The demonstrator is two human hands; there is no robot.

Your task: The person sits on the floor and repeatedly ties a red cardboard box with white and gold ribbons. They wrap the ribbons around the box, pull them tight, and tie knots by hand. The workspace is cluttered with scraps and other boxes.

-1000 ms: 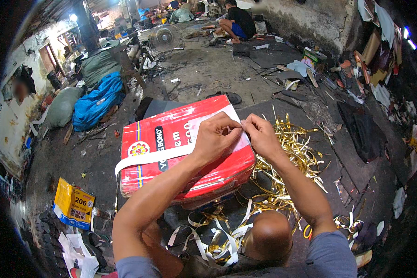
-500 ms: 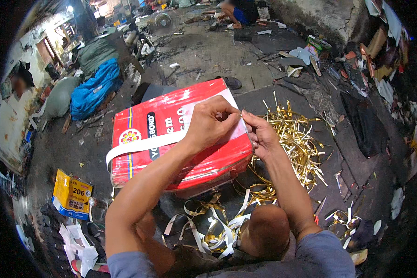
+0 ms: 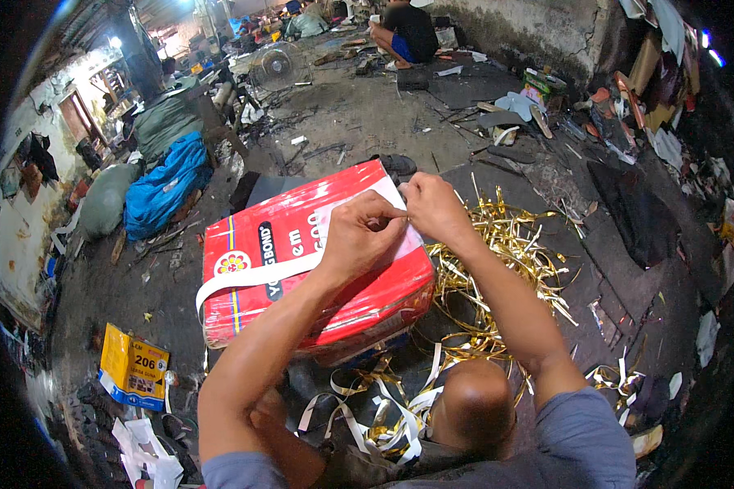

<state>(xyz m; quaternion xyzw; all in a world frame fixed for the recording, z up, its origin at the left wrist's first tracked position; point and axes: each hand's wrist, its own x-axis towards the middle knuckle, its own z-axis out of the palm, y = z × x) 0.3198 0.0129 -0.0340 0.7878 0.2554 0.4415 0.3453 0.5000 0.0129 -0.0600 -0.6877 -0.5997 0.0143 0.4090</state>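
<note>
A red carton (image 3: 322, 318) wrapped in clear film lies before me, with a pale pink patch on its right top. Across the carton runs a white strip (image 3: 257, 278), curling over its left edge and passing under my left hand (image 3: 360, 232). My left hand is closed in a pinch on this strip near the right edge, though its fingers cover the strip's end. Close beside those fingertips, my right hand (image 3: 434, 205) is also pinched together. What it holds, if anything, is too small to make out. A tangle of shiny gold strips (image 3: 506, 269) lies right of the carton.
White strips (image 3: 347, 416) lie around my knee (image 3: 473, 403). A yellow and blue packet (image 3: 134, 367) is at left, below a blue sack (image 3: 167, 187). Farther off are a fan (image 3: 280, 67) and a crouching person (image 3: 408, 37). Scraps litter the right side.
My right hand has moved up and slightly left, from the carton's right edge to its far right corner. The left hand stays pinched near the edge. The whole view has shifted slightly.
</note>
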